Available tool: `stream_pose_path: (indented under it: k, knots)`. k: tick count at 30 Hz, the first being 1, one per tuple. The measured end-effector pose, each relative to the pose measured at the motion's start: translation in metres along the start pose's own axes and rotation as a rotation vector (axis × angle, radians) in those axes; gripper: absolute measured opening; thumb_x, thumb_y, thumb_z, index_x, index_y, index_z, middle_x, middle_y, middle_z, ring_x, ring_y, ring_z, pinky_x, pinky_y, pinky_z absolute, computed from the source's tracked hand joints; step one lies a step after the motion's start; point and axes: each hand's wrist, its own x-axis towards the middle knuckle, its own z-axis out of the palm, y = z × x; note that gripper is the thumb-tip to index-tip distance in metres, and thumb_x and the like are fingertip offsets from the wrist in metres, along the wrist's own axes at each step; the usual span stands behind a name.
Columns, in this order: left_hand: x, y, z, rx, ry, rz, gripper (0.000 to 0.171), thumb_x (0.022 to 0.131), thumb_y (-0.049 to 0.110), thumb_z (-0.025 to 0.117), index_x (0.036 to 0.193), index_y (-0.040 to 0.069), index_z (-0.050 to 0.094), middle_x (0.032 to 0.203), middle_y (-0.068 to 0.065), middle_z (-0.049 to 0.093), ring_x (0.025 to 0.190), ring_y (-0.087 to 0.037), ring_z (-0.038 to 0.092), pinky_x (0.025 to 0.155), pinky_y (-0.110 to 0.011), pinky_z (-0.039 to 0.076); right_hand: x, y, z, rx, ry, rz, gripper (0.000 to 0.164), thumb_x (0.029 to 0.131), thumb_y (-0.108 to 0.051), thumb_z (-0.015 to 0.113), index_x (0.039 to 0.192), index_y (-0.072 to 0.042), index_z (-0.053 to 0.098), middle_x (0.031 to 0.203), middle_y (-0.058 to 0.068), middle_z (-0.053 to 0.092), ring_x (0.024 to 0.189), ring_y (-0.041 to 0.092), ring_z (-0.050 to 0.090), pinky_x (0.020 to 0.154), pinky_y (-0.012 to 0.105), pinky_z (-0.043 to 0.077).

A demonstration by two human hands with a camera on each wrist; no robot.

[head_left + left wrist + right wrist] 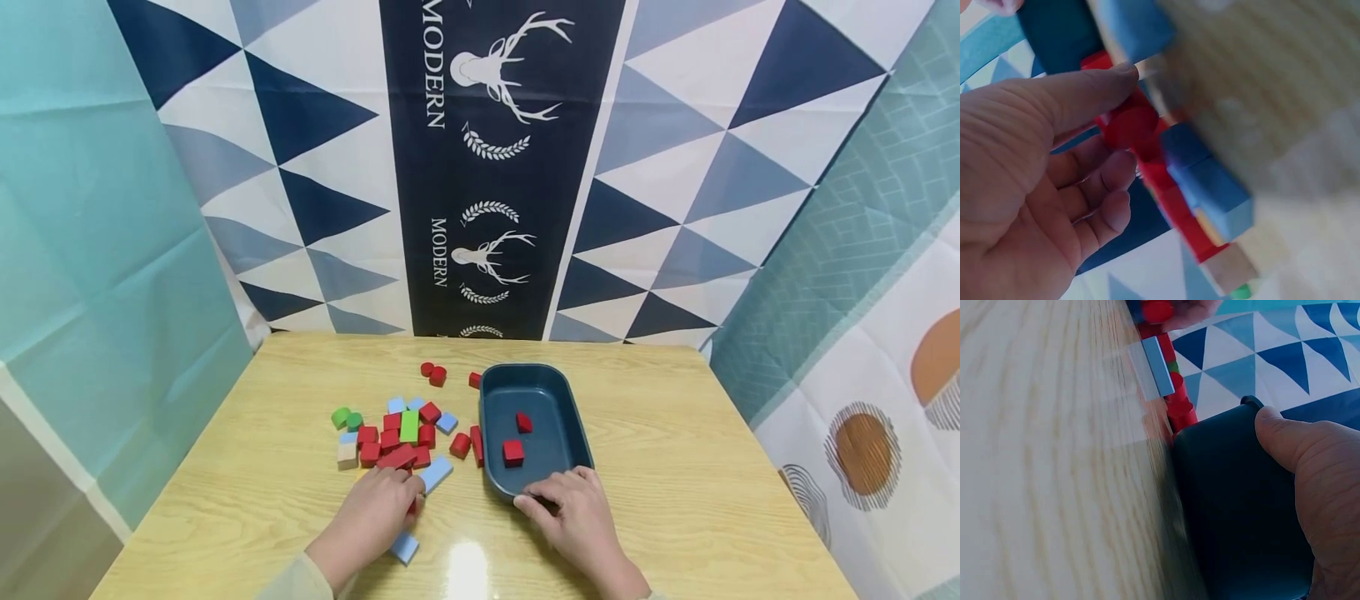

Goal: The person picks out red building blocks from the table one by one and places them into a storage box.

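Observation:
My left hand (378, 504) is over the near side of a pile of blocks on the table. In the left wrist view, its thumb and fingers pinch a red cylinder block (1132, 127). Most of that block is hidden by the hand in the head view. My right hand (573, 508) grips the near rim of a dark blue tray (573, 421), thumb on the edge. Inside the tray lie a red cube (513, 453) and a red wedge-like block (523, 422). The tray's outer wall faces the right wrist view, with the right thumb (1279, 434) at its rim.
Beside the left hand are red blocks (390, 440), a light green block (408, 426) and a long blue block (437, 473). Another blue block (405, 547) lies nearer the front. Red blocks (438, 377) sit farther back; two green cylinders (341, 417) are at the pile's left.

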Motion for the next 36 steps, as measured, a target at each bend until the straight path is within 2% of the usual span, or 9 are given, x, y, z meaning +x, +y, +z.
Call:
stream_pose_path:
  k: [6,10,14,20,26,36]
  knots:
    - [0.014,0.007,-0.025,-0.100,0.049,0.038,0.030,0.089,0.023,0.088,0.116,0.016,0.077,0.103,0.003,0.075,0.093,-0.013,0.068,0.089,-0.036,0.062,0.000,0.002,0.001,-0.014,-0.001,0.001,0.016,0.077,-0.039,0.093,0.082,-0.031,0.080,0.075,-0.022,0.068,0.075,-0.007,0.060,0.088,0.036,0.045]
    - [0.034,0.020,-0.040,-0.178,0.023,0.060,0.032,0.093,0.024,0.085,0.123,0.019,0.075,0.109,0.004,0.074,0.096,-0.012,0.067,0.087,-0.032,0.063,-0.001,0.003,0.001,-0.019,0.001,0.003,0.016,0.078,-0.039,0.093,0.082,-0.031,0.080,0.076,-0.022,0.068,0.075,-0.007,0.060,0.088,0.036,0.045]
    - [0.060,0.037,-0.045,-0.251,-0.020,0.074,0.032,0.097,0.025,0.081,0.127,0.020,0.072,0.119,0.004,0.074,0.103,-0.011,0.067,0.091,-0.029,0.062,-0.002,0.003,0.002,-0.003,0.016,-0.005,0.015,0.077,-0.038,0.093,0.082,-0.031,0.081,0.076,-0.022,0.069,0.074,-0.008,0.059,0.087,0.035,0.044]
    - [0.097,0.055,-0.035,-0.401,-0.041,0.086,0.035,0.097,0.027,0.081,0.129,0.021,0.068,0.122,0.003,0.071,0.099,-0.006,0.063,0.089,-0.023,0.059,-0.004,0.001,0.003,0.019,0.044,-0.046,0.014,0.078,-0.035,0.093,0.082,-0.030,0.080,0.075,-0.023,0.068,0.073,-0.008,0.059,0.086,0.035,0.044]
    - [0.129,0.061,-0.015,-0.440,-0.027,0.055,0.036,0.098,0.027,0.080,0.129,0.020,0.065,0.114,0.004,0.070,0.095,-0.006,0.059,0.085,-0.019,0.056,-0.004,0.001,0.003,0.019,0.055,-0.055,0.014,0.079,-0.036,0.092,0.082,-0.030,0.080,0.074,-0.023,0.067,0.073,-0.008,0.058,0.085,0.035,0.044]
    - [0.165,0.065,0.014,-0.490,0.014,-0.050,0.037,0.101,0.026,0.075,0.135,0.018,0.063,0.131,-0.002,0.070,0.110,-0.014,0.063,0.101,-0.032,0.060,-0.004,0.003,0.002,0.015,0.049,-0.042,0.015,0.078,-0.037,0.093,0.081,-0.030,0.080,0.073,-0.023,0.066,0.071,-0.009,0.055,0.085,0.033,0.043]
